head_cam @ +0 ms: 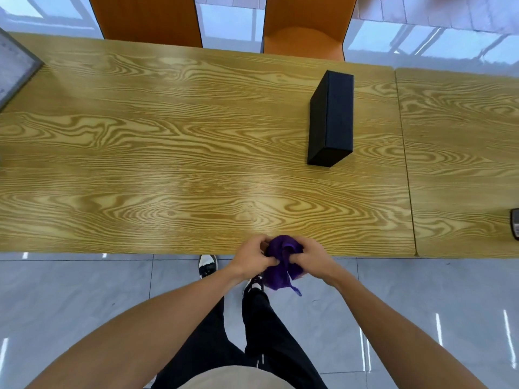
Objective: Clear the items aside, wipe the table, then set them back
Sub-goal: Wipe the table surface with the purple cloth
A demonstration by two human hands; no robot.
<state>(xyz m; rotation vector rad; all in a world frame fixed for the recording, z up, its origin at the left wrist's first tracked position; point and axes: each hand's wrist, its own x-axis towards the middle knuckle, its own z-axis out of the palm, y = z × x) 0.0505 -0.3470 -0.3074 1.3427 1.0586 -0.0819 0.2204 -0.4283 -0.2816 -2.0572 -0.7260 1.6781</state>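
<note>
Cloth bunched between both hands, table edge

Two bare hands show, a left hand and a right hand, and between them one crumpled purple cloth. One tall black rectangular box stands on the surface. There are two yellow wood-grain surfaces: a wide one and a second one butted against its right side. Two orange chairs stand at the far edge, one to the left and one to the right. One dark small device shows at the right border, cut off by the frame. One grey framed panel shows at the left border. Two black-and-white shoes are on the tiled floor.
</note>
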